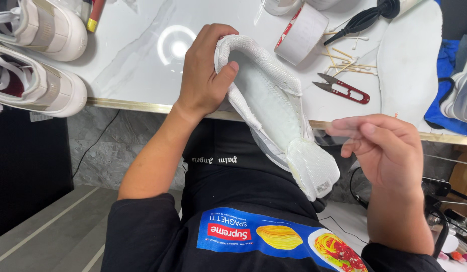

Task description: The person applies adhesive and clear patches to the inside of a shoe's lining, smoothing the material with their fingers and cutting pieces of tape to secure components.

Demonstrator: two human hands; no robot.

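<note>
My left hand (205, 75) has a tight grip on the heel of a white shoe (273, 108), held up over the tabletop (137, 60) edge. My right hand (387, 148), at 3 o'clock, is loosely curled and empty. The shoe looks light and soft, so its thick heel rim seems best to hold.

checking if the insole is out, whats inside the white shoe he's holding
Inside the white shoe only a pale, bare footbed shows. The toe end is hidden under the folded tongue. The left hand grips the heel.

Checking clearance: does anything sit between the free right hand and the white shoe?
Nothing visible. The right hand hovers apart from the white shoe, with only open space between them; the left hand grips the shoe's collar.
</note>
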